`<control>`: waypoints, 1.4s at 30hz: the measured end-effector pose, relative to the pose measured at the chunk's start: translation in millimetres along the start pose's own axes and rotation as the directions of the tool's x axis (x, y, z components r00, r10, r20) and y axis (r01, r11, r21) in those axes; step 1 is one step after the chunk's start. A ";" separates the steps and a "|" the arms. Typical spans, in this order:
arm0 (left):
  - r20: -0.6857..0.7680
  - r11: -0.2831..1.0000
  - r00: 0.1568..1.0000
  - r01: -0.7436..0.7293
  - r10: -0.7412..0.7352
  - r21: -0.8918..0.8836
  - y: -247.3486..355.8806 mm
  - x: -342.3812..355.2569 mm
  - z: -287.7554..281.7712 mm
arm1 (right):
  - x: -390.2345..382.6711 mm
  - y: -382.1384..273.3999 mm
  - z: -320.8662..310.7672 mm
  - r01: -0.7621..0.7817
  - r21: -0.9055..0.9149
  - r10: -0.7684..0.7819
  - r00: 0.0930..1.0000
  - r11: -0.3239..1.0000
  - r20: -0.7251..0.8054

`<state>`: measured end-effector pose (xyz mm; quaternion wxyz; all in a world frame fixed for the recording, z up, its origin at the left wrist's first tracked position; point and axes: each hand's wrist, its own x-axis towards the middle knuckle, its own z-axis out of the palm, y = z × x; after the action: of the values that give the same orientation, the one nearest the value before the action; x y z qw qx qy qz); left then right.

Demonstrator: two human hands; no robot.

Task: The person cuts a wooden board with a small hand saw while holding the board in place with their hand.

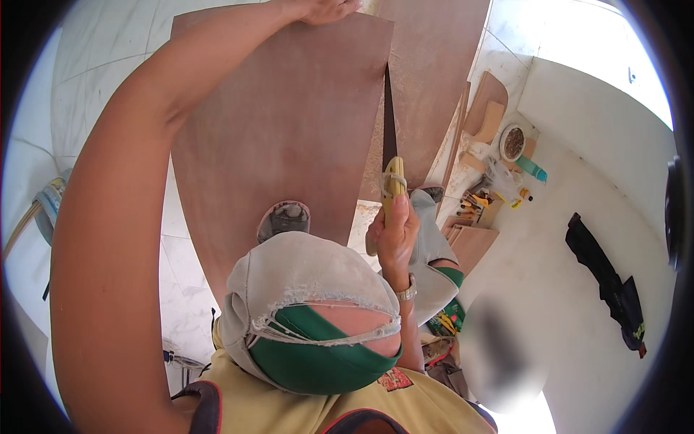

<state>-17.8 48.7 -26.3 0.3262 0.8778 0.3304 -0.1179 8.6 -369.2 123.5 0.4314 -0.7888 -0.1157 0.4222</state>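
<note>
My right hand [396, 233] is closed around the yellow handle of a handsaw [390, 119]. Its dark blade points away from me, along the right edge of a reddish-brown plywood board [275, 123]; whether the teeth sit in the wood is unclear. My left arm reaches far forward, and my left hand [327, 10] bears on the board's far edge with fingers seemingly curled there, partly cut off by the picture's top. One shoe [285, 220] of mine is planted on the board, below my bent knee in torn grey trousers.
Another plywood sheet [434, 79], dusted with sawdust, lies to the right under the blade. Along the right wall are wood offcuts [486, 108], a round tub [512, 142], a teal bottle [531, 169], a plastic bag [502, 179] and several hand tools [473, 204]. Black cloth [607, 278] lies farther right.
</note>
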 end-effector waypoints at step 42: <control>0.072 0.999 0.997 0.015 -0.017 0.031 -4.0 25.1 14.1 | 165.2 -48.0 54.3 -0.007 0.163 -0.004 0.998 0.987 0.067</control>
<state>-1.4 54.4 -49.5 0.3238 0.8750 0.3237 -0.1573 77.7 -218.4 52.6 0.4900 -0.7364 -0.0947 0.4567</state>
